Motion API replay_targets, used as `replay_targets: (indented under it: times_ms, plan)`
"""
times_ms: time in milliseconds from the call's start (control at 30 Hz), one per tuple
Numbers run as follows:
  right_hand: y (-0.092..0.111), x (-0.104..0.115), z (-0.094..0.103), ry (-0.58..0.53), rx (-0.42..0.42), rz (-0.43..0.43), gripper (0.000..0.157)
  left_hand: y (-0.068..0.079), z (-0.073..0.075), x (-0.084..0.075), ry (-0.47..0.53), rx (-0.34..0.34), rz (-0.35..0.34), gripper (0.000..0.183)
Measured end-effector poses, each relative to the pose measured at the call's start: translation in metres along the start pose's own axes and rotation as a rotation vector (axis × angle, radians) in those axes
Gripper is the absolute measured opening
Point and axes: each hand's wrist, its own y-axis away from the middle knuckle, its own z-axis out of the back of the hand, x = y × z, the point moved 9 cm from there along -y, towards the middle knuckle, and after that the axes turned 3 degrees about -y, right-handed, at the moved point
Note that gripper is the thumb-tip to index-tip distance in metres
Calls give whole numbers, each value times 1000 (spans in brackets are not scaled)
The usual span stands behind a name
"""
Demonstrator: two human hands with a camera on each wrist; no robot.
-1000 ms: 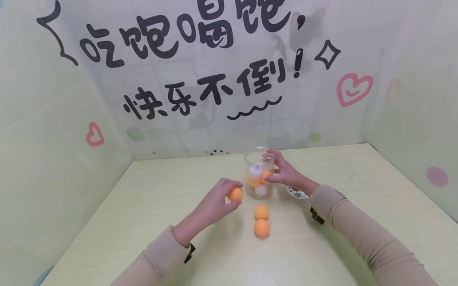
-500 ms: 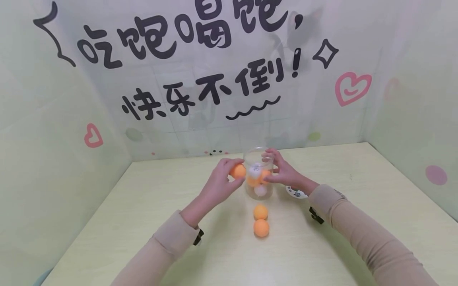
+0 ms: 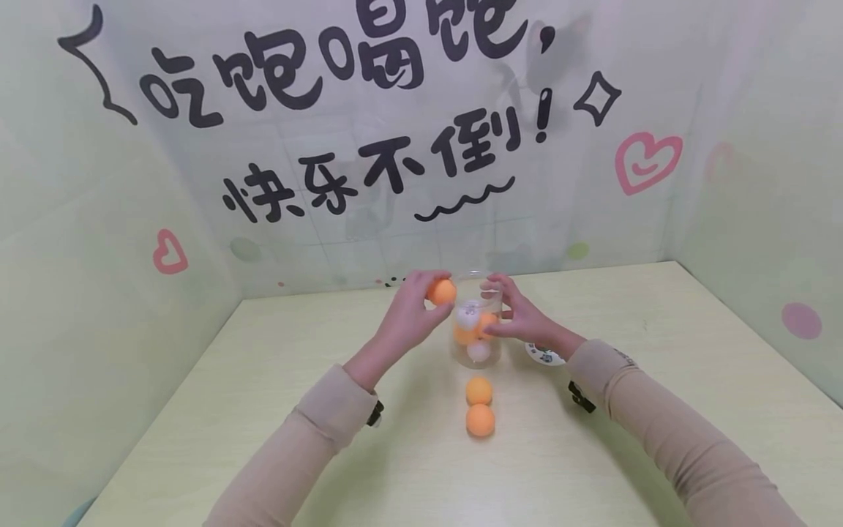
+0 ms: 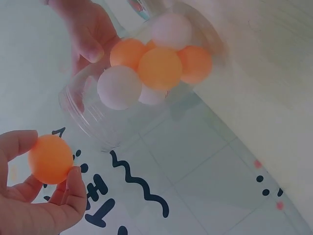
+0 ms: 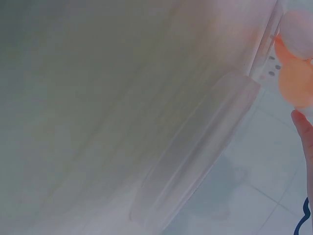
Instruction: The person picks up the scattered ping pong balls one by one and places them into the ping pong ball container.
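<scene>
My left hand (image 3: 411, 311) pinches an orange table tennis ball (image 3: 443, 292) between thumb and fingers, just left of the rim of a clear jar (image 3: 476, 289). In the left wrist view that ball (image 4: 50, 159) is apart from the jar's mouth. My right hand (image 3: 523, 315) grips the upright jar from its right side. White balls (image 4: 120, 87) and orange balls (image 4: 160, 68) lie inside, filling its lower part. Only a fingertip (image 5: 301, 120) of the right hand shows at the right wrist view's edge, near the balls.
Two orange balls, a farther one (image 3: 479, 391) and a nearer one (image 3: 481, 421), lie in front of the jar on the pale table (image 3: 263, 410). A round white printed disc (image 3: 545, 354) lies right of the jar, partly behind the right forearm. A printed curtain (image 3: 369, 249) stands behind.
My left hand has lifted its orange ball up and slightly right, from beside the jar's lower part to near its rim. The right hand has stayed on the jar.
</scene>
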Motion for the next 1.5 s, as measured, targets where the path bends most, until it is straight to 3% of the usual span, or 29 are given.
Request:
replay_targets:
  times_ms: [300,867,1233,1500]
  plan:
    - [1,1,0,6,7,15,78,-15,-1,-4,5,-1,27,41]
    - [1,3,-1,3,11,15,79,-40,-21,3,12,60,105,42]
    - [1,1,0,1,11,8,80,-34,-19,-4,-2,67,98,41]
    - [0,1,0,-1,11,18,80,-5,-25,-14,16,130,18,38]
